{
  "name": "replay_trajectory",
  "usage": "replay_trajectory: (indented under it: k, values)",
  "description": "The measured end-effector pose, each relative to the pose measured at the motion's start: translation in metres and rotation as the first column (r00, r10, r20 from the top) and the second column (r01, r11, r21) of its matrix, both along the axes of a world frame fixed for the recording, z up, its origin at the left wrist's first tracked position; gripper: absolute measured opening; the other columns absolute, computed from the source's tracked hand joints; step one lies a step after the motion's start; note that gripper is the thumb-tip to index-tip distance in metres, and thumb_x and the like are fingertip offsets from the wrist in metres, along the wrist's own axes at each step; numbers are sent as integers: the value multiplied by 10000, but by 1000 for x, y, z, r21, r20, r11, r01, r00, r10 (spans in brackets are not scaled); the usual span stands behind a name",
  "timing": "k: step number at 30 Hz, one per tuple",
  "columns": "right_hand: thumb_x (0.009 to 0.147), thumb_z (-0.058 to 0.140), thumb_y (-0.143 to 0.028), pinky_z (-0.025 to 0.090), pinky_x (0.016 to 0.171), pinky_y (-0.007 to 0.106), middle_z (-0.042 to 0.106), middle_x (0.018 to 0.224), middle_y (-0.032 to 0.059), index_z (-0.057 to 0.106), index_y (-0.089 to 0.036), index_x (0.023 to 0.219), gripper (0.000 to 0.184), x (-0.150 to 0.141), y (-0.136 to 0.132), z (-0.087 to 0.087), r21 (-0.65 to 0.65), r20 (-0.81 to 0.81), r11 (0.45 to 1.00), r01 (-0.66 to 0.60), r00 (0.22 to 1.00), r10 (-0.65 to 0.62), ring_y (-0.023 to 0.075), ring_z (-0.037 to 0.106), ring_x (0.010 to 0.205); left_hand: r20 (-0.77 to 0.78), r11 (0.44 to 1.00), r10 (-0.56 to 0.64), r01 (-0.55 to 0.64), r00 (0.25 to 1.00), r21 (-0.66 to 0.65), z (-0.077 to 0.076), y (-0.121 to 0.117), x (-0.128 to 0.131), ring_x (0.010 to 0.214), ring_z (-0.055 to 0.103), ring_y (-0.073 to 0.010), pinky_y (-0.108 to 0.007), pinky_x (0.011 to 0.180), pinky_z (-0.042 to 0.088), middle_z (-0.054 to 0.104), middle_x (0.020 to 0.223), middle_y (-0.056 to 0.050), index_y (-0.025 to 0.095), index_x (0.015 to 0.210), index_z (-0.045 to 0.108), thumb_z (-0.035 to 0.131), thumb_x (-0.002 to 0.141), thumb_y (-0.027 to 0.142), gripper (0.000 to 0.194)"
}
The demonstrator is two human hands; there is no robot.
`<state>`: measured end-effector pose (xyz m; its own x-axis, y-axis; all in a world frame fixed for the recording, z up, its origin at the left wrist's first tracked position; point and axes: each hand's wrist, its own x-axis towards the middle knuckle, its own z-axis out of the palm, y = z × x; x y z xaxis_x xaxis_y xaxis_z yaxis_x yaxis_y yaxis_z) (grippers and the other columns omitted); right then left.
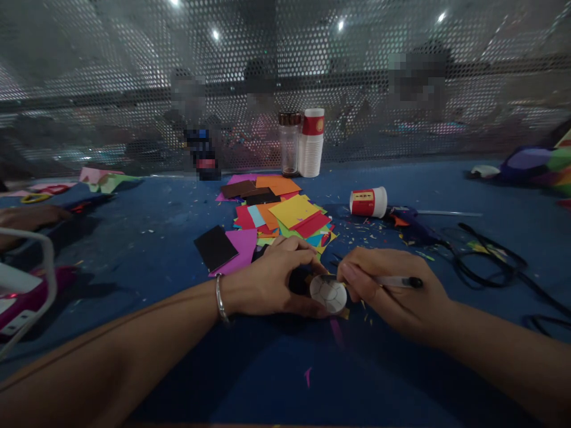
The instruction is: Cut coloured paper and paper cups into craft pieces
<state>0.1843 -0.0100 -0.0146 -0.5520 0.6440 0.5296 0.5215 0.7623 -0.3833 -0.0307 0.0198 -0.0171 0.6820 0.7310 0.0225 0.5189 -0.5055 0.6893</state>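
My left hand (279, 278), with a silver bangle at the wrist, is closed around a small white disc (329, 295) marked with black lines like a football. Something dark shows behind the disc inside the curl of my fingers; I cannot make out what it is. A pen (399, 282) with a black end is gripped in my right hand (392, 288). Its tip is by the disc's upper right edge, and whether it touches is hidden by my fingers. Sheets of coloured paper (294, 211) lie in a loose pile just beyond my left hand.
A paper cup (368, 202) lies on its side near a glue gun (414, 223) with a black cable (473, 279). A glass jar (289, 145) and stacked cups (312, 145) stand before the perforated screen. Another person's hand (35, 220) rests at left. Paper scraps dot the blue table (178, 368).
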Motion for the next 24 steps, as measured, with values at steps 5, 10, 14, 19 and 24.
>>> replay_trajectory:
  k: [5,10,14,19,24]
  values:
    - [989,397,-218,347,480,231,541,544,-36,517,-210,681,330,0,-3,1,-10,-25,1000,-2,1000,2,88,497,468,19,1000,5,-6,1000,13,-1,-1,-1,1138,467,-267,-456,1005,402,528,1153,-55,259,1001,670,857,643,423,436]
    - [990,395,-234,366,487,245,562,558,-25,537,-213,704,321,-1,-2,0,-21,-16,1000,-2,1000,2,99,517,485,16,1000,-5,5,1000,17,-1,0,-1,1135,472,-270,-472,1006,409,538,1149,-51,270,999,673,852,646,434,428]
    - [997,386,-243,380,506,243,581,586,-19,562,-208,740,313,-2,0,-1,-10,-19,1000,-15,1000,15,101,538,511,8,1000,-6,5,1000,22,-1,1,-1,1141,472,-270,-471,1011,408,543,1150,-54,267,1007,675,850,651,424,426]
    - [992,383,-235,365,489,240,554,565,-26,494,-218,667,344,-1,-1,2,-13,-24,999,-34,999,33,96,509,486,27,999,-4,3,1000,32,-3,0,-1,1127,480,-267,-473,1003,412,547,1144,-46,273,999,664,852,644,430,432]
    - [989,393,-219,357,482,238,553,557,-30,512,-213,685,326,0,-2,2,-3,-24,999,-36,999,36,91,500,480,21,1000,-1,1,1000,16,-3,1,-1,1134,473,-268,-468,1003,407,536,1149,-49,264,1005,670,856,640,417,437]
